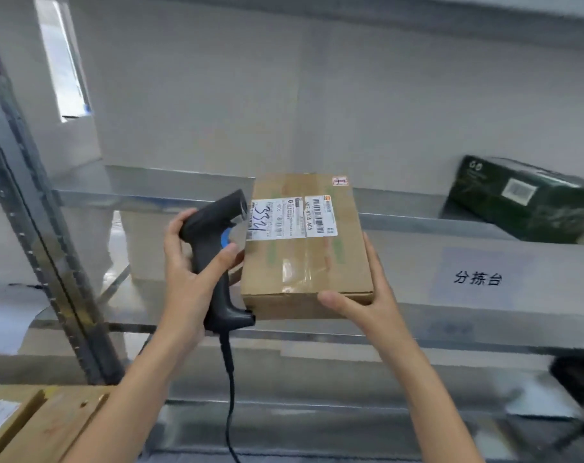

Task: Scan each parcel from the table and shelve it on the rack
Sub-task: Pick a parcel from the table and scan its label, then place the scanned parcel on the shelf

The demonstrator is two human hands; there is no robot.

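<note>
A brown cardboard parcel with a white shipping label and handwritten digits is held up in front of the metal rack. My right hand grips its near right corner, thumb on the front edge, fingers along the side. My left hand grips the handle of a black corded scanner. The scanner's head points at the label from the parcel's left edge. Its cable hangs straight down between my forearms.
A dark green box lies on the shelf at the right. A shelf edge carries a label with printed characters. Brown cartons sit at the lower left. A grey rack upright runs down the left side.
</note>
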